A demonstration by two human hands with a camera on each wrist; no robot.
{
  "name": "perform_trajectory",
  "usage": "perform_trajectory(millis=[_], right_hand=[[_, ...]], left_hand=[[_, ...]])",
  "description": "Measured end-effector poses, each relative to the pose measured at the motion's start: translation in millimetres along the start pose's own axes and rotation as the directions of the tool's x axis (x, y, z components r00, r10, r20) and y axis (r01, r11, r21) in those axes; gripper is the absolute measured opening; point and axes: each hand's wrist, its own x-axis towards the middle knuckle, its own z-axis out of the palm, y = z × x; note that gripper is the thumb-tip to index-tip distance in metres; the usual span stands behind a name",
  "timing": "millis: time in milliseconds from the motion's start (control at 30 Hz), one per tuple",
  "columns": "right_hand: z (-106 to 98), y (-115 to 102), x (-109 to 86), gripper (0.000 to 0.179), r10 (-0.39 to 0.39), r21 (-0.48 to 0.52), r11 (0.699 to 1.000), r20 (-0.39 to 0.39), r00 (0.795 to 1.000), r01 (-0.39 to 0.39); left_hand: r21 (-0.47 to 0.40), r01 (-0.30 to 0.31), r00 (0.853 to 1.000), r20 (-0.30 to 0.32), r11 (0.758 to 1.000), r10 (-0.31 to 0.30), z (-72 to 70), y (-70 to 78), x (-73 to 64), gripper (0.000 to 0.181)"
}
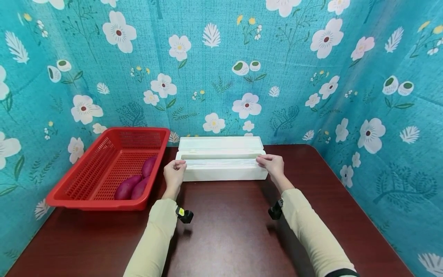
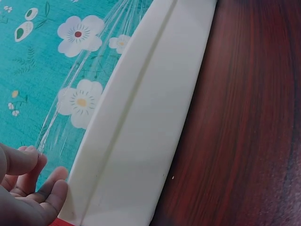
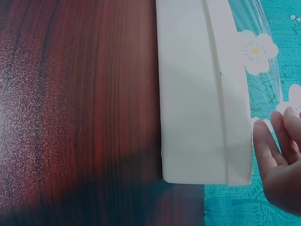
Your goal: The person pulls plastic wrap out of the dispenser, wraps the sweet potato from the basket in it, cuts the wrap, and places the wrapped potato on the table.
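Observation:
A long white cling film dispenser (image 1: 225, 174) lies across the back of the table with its lid (image 1: 220, 143) raised. Clear cling film (image 1: 221, 162) stretches along its opening, creased and pulled up above the box edge. At the left end, thumb and index finger of my left hand (image 1: 174, 175) pinch the film's corner; the left wrist view shows this pinch on the film (image 2: 51, 127) closely. My right hand (image 1: 273, 166) pinches the film's other end at the right of the dispenser. In the right wrist view its fingertips (image 3: 289, 113) meet the film, partly cut off by the frame.
A red plastic basket (image 1: 100, 205) stands to the left, close to my left hand. Several purple sweet potatoes (image 1: 126, 187) lie inside it. The dark wooden table (image 1: 228, 231) extends in front of the dispenser, and a blue flowered cloth (image 1: 214, 77) hangs behind it.

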Motion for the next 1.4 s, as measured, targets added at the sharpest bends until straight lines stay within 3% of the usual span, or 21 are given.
perform_trajectory(millis=[267,467,833,967,1133,1400], right_hand=[[1,-6,0.6,0.028,-0.038,-0.120,0.992,-0.035,0.999,0.034],[-1,-10,0.9,0.031,-0.041,-0.063,0.997,-0.033,0.999,0.039],[-3,-18,3.4,0.037,-0.057,0.075,0.996,0.004,0.998,0.056],[-5,-24,4.7,0.037,-0.082,0.072,0.994,0.004,0.997,0.082],[-7,-32,6.2,0.034,-0.140,-0.003,0.990,-0.006,0.990,0.140],[-9,-42,6.7,0.032,-0.197,-0.023,0.980,0.008,0.980,0.197]], left_hand=[[0.067,-0.016,1.000,-0.013,0.998,0.017,-2.7,6.7,2.7,0.013],[0.018,0.012,1.000,0.012,1.000,-0.013,-2.1,16.4,9.3,0.024],[-0.031,0.013,1.000,0.019,0.999,-0.012,-0.8,32.6,16.7,0.020],[-0.011,-0.005,0.999,0.050,1.000,0.005,-1.6,37.8,21.1,0.017],[0.022,-0.008,0.997,0.082,1.000,0.006,-3.2,47.5,25.5,0.017],[0.025,0.001,0.998,0.068,1.000,-0.003,-3.9,60.4,28.4,0.017]])
